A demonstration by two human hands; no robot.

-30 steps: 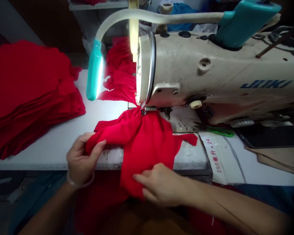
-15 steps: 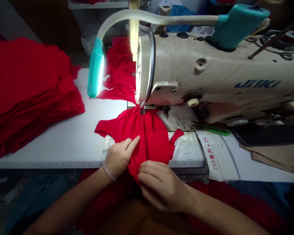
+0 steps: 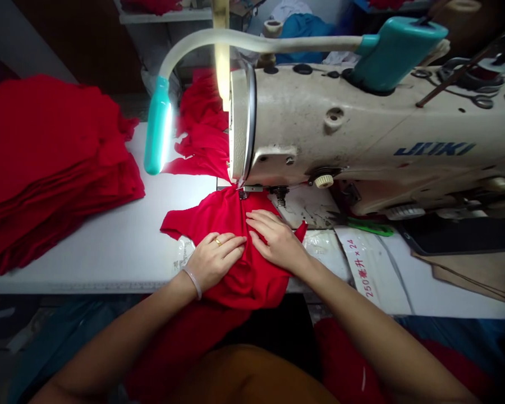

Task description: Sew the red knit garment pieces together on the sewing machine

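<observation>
A piece of red fabric (image 3: 206,216) lies on the white sewing table, its far edge gathered under the presser foot (image 3: 243,194) of a sewing machine (image 3: 294,123). My left hand (image 3: 216,259), with a ring and a wristband, rests on the fabric left of a lengthwise fold, fingers stretched toward it and thumb hidden. Across the fold, my right hand (image 3: 273,238) lies with its fingers extended flat on the fabric, closer to the presser foot. Both hands press on the fabric from above. The fabric's near edge droops over the table's front edge.
A tall pile of red fabric (image 3: 54,168) stands on the left of the table (image 3: 168,196). A lit teal lamp (image 3: 156,129) hangs beside the machine head. Green-handled snips (image 3: 370,226) and a black phone (image 3: 446,234) lie to the right. More red fabric (image 3: 204,112) is bunched behind the needle area.
My right hand has let go of the near edge of the fabric and moved forward to lie flat near the presser foot. My left hand has shifted slightly and flattened. The view has shifted a little.
</observation>
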